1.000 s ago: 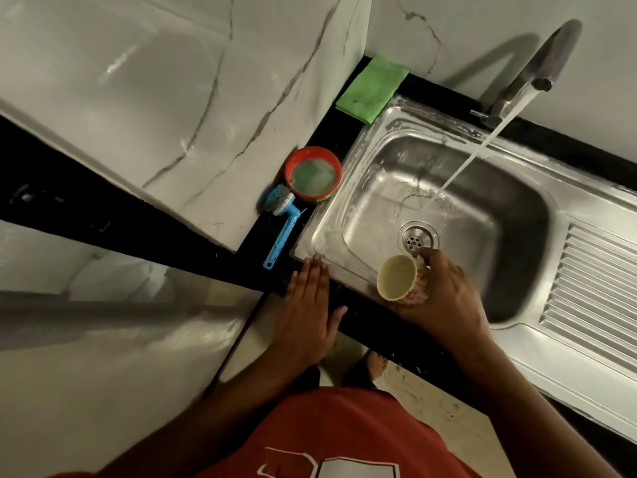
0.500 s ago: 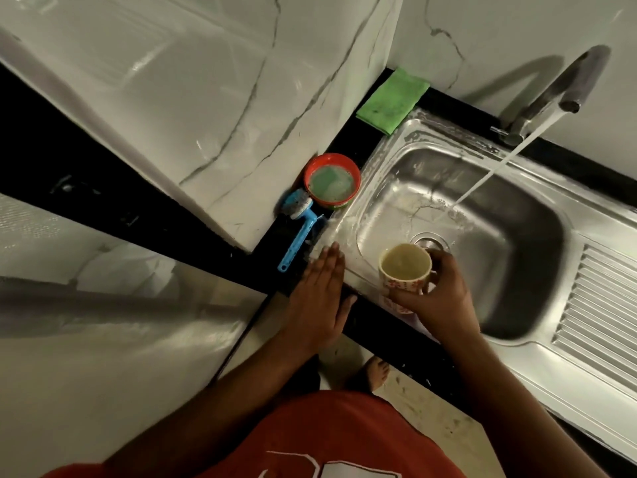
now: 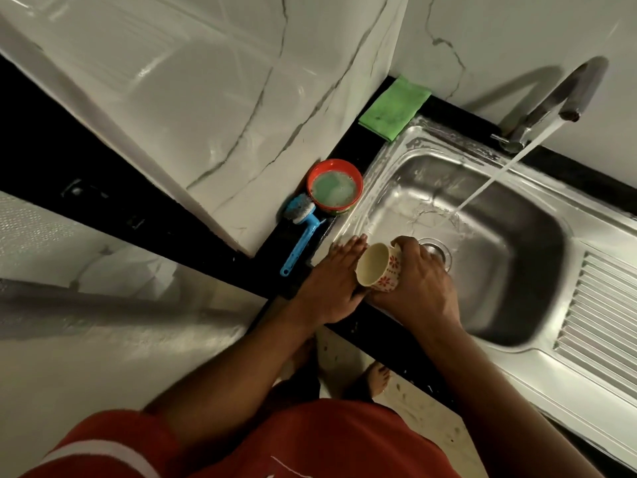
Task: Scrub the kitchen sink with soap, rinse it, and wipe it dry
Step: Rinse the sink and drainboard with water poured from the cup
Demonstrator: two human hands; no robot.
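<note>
At the near left corner of the sink (image 3: 396,157), a glazed, flower-patterned cup (image 3: 377,267) is gripped by the right hand (image 3: 418,288), its mouth tipped towards the left hand (image 3: 331,284). That hand is laid flat on the rim, fingers straight, and holds nothing. A wet glaze is likely slick: if the cup slipped, it could be chipped on the hard steel. Water flung past the near edge could make the floor slippery.

The basin is smooth stainless steel with rounded corners, and a round drain (image 3: 437,251) is seen just beyond the cup. Along the left edge, on the black counter (image 3: 355,150), lie a blue plastic brush (image 3: 303,229) and a round red tub (image 3: 334,188) of greenish soap. At the far left corner a flat green cloth (image 3: 394,108) is spread. A stream is poured from the curved metal tap (image 3: 558,98).
</note>
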